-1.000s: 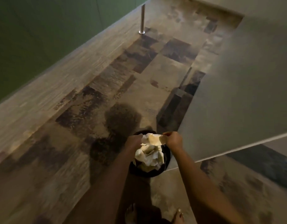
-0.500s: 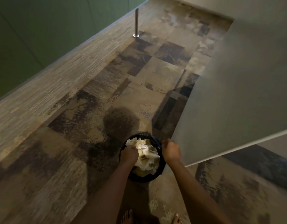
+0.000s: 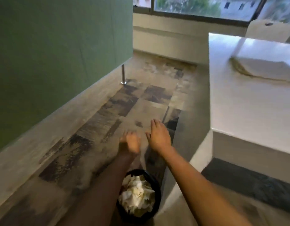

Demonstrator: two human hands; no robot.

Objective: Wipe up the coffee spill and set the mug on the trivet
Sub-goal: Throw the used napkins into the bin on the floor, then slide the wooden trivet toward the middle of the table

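Note:
A black waste bin [image 3: 155, 214] stands on the floor at the bottom centre, filled with crumpled, coffee-stained paper towels [image 3: 137, 195]. Both my hands hover above the floor beyond the bin, holding nothing. My left hand [image 3: 130, 141] is blurred with fingers loosely apart. My right hand [image 3: 158, 137] is flat, palm down, fingers spread. A white table [image 3: 248, 111] rises at the right, and on it lies a blurred pale object with a brownish edge [image 3: 261, 67]. No mug or trivet is visible.
A green partition [image 3: 59, 51] on a metal leg [image 3: 123, 75] runs along the left. Patterned carpet tiles [image 3: 141, 101] cover the aisle between partition and table. A window [image 3: 198, 5] and low white ledge close the far end.
My hands have let go of the paper towels in the bin and risen forward, empty. The view has tilted up, showing the table top and window.

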